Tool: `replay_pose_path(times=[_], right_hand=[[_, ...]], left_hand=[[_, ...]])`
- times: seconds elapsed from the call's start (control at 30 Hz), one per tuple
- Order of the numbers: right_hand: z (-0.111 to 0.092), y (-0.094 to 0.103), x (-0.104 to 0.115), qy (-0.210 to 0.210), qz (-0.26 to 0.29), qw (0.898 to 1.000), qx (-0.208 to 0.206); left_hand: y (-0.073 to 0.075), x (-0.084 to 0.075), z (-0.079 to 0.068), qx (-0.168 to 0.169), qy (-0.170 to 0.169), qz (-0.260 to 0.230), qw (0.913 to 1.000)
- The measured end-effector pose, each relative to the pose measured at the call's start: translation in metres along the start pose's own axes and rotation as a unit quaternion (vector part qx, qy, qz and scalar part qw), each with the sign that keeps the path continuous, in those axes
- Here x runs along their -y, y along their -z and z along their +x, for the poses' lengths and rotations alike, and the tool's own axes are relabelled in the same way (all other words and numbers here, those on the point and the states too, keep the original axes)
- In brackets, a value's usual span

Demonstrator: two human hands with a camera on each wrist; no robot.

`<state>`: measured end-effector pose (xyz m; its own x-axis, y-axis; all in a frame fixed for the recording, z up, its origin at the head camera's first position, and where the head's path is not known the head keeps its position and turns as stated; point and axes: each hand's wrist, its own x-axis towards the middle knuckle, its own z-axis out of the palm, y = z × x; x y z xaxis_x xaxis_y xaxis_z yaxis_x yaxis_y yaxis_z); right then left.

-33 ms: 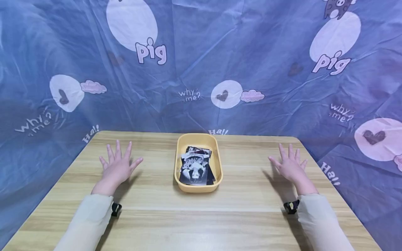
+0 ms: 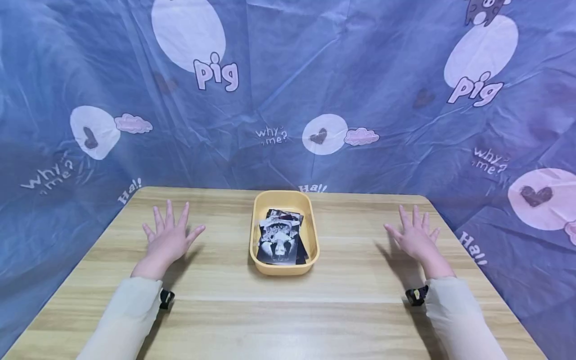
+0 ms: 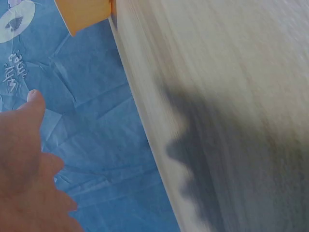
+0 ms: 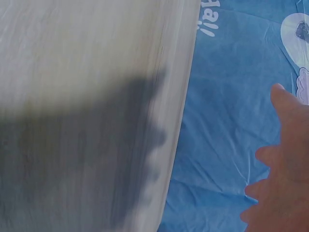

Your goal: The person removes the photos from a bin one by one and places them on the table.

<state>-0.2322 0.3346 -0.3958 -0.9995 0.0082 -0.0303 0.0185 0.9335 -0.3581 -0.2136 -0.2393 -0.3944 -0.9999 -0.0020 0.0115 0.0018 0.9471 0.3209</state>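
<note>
A yellow rounded tray stands at the back middle of the wooden table. Several dark photo cards lie in a loose overlapping pile inside it; the top one carries a black-and-white picture, and those beneath are mostly covered. To the left of the tray, my left hand is spread with straight fingers and holds nothing. My right hand is spread likewise on the other side, well apart from the tray. Both wrist views show a hand's shadow on the tabletop; a corner of the yellow tray enters the left wrist view.
The light wood-grain table reaches back to a blue printed cloth that hangs behind it and along both sides. A black wrist strap shows at the left cuff, another black strap at the right.
</note>
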Motion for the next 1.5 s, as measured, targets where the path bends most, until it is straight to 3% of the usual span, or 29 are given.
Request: replay_pose_path(times=[0.53, 0.83, 1.03, 1.27, 1.4, 1.5], right_hand=[[0.000, 0.006, 0.006, -0.002, 0.001, 1.000, 0.005], [0.010, 0.003, 0.027, 0.013, 0.002, 1.000, 0.006], [0.019, 0.003, 0.050, 0.031, 0.058, 0.998, -0.007], [0.028, -0.004, 0.088, 0.057, 0.145, 0.988, -0.015], [0.032, -0.011, 0.110, 0.082, 0.174, 0.981, -0.039], [0.033, -0.015, 0.131, 0.092, 0.231, 0.968, -0.047]], left_hand=[[0.006, 0.003, -0.004, 0.007, 0.004, -0.015, 0.9999], [0.010, -0.014, 0.003, 0.010, -0.006, -0.045, 0.9989], [0.005, -0.036, 0.014, 0.025, -0.009, -0.079, 0.9965], [-0.004, -0.059, 0.021, 0.033, -0.019, -0.126, 0.9913], [-0.005, -0.070, 0.025, 0.018, -0.042, -0.172, 0.9840], [-0.005, -0.078, 0.028, 0.013, -0.059, -0.213, 0.9751]])
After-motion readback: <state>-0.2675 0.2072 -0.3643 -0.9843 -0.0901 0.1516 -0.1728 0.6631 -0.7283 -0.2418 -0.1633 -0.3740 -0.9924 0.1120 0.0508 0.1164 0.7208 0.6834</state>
